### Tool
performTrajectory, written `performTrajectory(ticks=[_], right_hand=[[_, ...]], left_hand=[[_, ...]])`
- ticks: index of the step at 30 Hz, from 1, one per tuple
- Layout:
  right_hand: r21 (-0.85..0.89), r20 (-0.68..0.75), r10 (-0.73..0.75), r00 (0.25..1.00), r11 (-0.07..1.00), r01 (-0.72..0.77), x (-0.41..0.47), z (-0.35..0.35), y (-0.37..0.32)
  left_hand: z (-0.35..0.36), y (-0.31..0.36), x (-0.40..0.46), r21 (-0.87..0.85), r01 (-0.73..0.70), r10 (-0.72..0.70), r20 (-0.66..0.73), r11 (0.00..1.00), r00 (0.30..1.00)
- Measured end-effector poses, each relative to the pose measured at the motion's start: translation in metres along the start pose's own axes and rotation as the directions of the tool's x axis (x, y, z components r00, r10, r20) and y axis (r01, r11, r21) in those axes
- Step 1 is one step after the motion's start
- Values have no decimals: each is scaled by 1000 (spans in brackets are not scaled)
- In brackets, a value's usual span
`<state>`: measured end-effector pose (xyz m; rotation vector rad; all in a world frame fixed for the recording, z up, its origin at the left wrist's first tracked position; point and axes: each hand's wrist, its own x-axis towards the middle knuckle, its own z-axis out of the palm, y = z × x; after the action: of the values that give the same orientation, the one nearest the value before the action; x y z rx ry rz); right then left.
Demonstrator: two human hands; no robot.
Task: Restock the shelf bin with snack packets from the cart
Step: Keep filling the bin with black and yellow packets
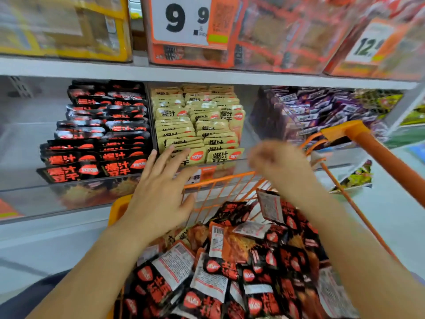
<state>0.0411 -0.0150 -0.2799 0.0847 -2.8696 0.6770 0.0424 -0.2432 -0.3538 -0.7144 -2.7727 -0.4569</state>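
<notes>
Above the cart (220, 180), both the left hand (161, 194) and the blurred right hand (278, 166) hang released and empty; scoop black packets (207, 272) flat, label up, for the shelf bin (96, 134).

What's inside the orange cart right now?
The orange cart holds a loose heap of black-and-red snack packets, some flipped to their white label backs. A few orange packets lie among them. Whatever is under the heap is covered.
</notes>
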Motion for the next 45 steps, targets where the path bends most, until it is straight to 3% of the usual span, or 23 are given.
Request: performTrajectory(ticks=[1,3,5,7,9,11,12,14,15,17,19,20,23,26,29,31,32,35,38,41,45], right_hand=[[-192,167,15,986,981,18,-23,9,3],[-552,452,170,876,825,124,-64,36,12],[-706,536,305,787,673,220,-84,56,29],[-749,486,286,826,624,224,-80,55,36],[-643,367,155,917,755,130,-68,47,40],[-241,261,68,963,970,-3,-63,40,33],[18,220,52,974,998,-57,-64,37,24],[410,200,30,979,905,-111,-67,28,1],[527,214,4,977,842,-119,-68,25,-10],[638,236,-86,968,765,-87,-63,21,-32],[672,217,-165,962,740,-25,-50,20,-55],[686,197,-182,963,728,-3,-42,22,-67],[762,91,-129,987,647,14,-15,37,-97],[832,-22,-31,999,553,36,-2,59,-111],[638,-74,-25,997,767,67,-7,83,-106],[363,-81,-125,989,921,146,-14,98,-99],[269,-105,-191,976,939,212,-16,105,-98],[143,-118,-331,936,927,346,-22,119,-98],[122,-105,-353,930,923,364,-20,127,-96],[147,-104,-339,935,925,351,-19,127,-92],[225,-238,-302,923,908,355,-20,121,-93]], left_hand=[[0,0,-1,-9,-1,0,-11,1000,1000],[0,0,-2,-28,-17,17,-26,999,1000],[0,-1,-3,-44,-37,35,-37,998,999],[0,-1,-5,-63,-42,40,-38,997,998],[-2,1,-6,-88,-55,49,-66,995,997],[-7,6,-7,-192,-56,28,-149,980,988],[-11,8,-7,-281,-47,-12,-204,958,979],[-23,12,-8,-526,9,-145,-217,850,965],[-31,12,-9,-652,54,-192,-143,757,971],[-48,11,-10,-821,180,-129,130,543,983],[-57,7,-11,-822,263,12,311,506,950],[-61,3,-12,-802,248,14,304,543,953],[-79,-13,-19,-747,266,-216,166,609,962],[-104,-33,-40,-745,298,-430,16,596,902],[-131,-59,-73,-766,295,-607,-152,571,780],[-142,-79,-91,-777,320,-698,-202,541,687],[-146,-88,-98,-787,330,-731,-214,522,648],[-146,-105,-104,-844,312,-783,-185,436,594],[-133,-106,-94,-896,272,-779,-117,351,616],[-126,-105,-83,-913,234,-767,-120,335,630],[-136,-125,-82,-913,249,-831,-148,323,536]])
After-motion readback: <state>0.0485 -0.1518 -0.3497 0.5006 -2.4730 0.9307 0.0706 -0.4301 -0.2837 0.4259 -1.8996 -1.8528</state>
